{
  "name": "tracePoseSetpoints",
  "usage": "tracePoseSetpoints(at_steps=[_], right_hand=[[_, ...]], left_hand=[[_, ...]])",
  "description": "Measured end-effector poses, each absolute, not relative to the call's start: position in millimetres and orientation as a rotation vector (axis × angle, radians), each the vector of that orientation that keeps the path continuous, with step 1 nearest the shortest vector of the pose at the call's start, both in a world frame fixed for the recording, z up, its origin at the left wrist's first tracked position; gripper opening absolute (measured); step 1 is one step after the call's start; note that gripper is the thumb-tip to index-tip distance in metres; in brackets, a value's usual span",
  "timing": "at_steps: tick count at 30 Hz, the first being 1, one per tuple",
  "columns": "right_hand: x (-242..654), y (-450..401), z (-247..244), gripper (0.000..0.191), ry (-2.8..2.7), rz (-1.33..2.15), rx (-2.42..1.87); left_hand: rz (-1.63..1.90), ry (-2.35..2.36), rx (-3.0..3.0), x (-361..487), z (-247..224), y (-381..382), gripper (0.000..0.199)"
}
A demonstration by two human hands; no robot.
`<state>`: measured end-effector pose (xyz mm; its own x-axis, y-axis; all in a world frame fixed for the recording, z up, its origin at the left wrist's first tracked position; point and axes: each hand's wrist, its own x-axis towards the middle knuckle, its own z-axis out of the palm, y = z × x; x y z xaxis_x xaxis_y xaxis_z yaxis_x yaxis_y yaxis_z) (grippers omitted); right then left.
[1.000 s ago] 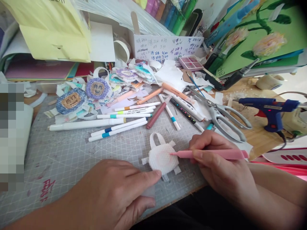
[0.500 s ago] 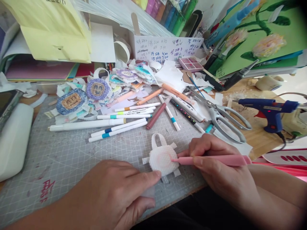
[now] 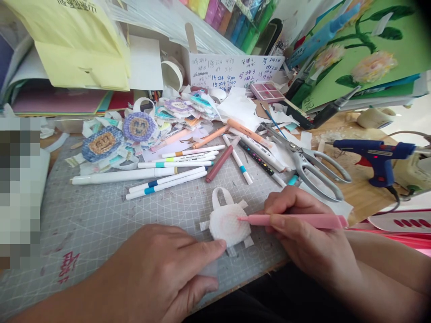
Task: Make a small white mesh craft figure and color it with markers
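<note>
My right hand (image 3: 303,244) is closed around a pink marker (image 3: 311,220), holding it nearly level. The marker's tip touches a small white quilted piece (image 3: 225,229) with faint pink marks on its surface. A white loop sticks up from the top of this piece, and short tabs stand out round its edge. My left hand (image 3: 158,269) rests on the mat with its index finger stretched out, the tip pressing the piece's lower edge. Some of its other fingers are hidden beneath the hand.
Capped white markers (image 3: 168,179) lie on the grey cutting mat (image 3: 97,211), beside a brown marker (image 3: 222,159). Coloured quilted pieces (image 3: 103,143) are heaped at the back left. Scissors (image 3: 316,166) and a blue hot glue gun (image 3: 379,152) are on the right.
The marker's tip has shifted slightly up and left on the white piece, with my right hand following. The pink marks look fainter and more spread. My left hand stays in place.
</note>
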<state>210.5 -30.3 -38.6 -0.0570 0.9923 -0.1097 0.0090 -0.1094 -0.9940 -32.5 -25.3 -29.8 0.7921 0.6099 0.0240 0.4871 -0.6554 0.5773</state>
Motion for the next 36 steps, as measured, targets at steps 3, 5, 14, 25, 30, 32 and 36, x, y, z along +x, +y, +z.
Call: tracePoseSetpoints(at_steps=[3, 5, 14, 25, 30, 32, 36], right_hand=[[209.8, -30.4, -38.6, 0.019, -1.243, 1.272, -1.313], [209.7, -30.7, -37.5, 0.019, -1.253, 1.325, -1.286], [211.2, -31.8, -37.2, 0.016, -1.248, 1.365, -1.227], [210.7, -31.5, -36.7, 0.019, -1.263, 1.340, -1.264], [210.8, -31.4, -36.6, 0.017, -1.288, 1.304, -1.271], [211.3, -31.3, -36.0, 0.016, -1.300, 1.336, -1.256], [211.9, -31.2, -34.9, 0.014, -1.345, 1.300, -1.247]], left_hand=[[0.308, 0.819, 2.413, -32.4, -30.4, -26.6, 0.027], [0.301, 0.823, 2.413, -31.7, -30.0, -26.7, 0.027], [0.297, 0.820, 2.430, -32.0, -29.3, -25.4, 0.026], [0.311, 0.823, 2.421, -32.4, -28.7, -25.9, 0.027], [0.305, 0.825, 2.423, -32.0, -29.7, -25.1, 0.027], [0.307, 0.821, 2.424, -31.8, -29.3, -25.7, 0.026], [0.304, 0.824, 2.418, -32.1, -28.4, -27.3, 0.024]])
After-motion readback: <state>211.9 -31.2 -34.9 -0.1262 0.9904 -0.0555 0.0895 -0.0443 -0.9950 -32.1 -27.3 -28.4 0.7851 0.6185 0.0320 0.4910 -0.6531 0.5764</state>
